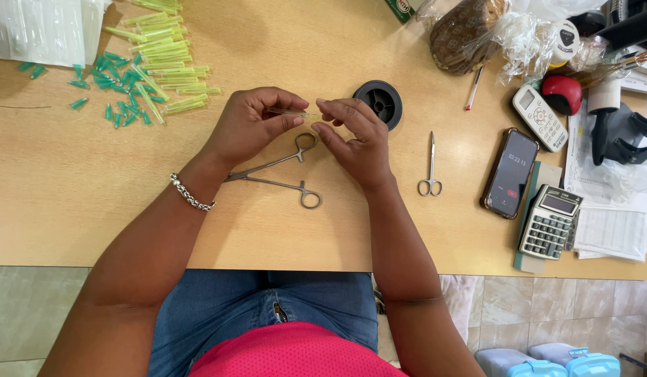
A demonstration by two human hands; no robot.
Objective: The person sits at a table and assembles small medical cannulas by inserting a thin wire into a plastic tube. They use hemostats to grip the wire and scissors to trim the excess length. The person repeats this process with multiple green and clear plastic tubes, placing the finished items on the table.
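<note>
Pale-green slim tube point(293, 112), pinched between both hands

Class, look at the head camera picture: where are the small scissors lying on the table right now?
The small scissors lie on the table right of the right hand, between it and the phone.

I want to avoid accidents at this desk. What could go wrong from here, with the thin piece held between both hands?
1. The thin yellow-green piece, pinched between left hand and right hand, looks sharp-ended; it might prick a fingertip.
2. If it slips, it may be hard to find on the wooden table.
3. The open forceps lies under the wrists and could catch.
</note>
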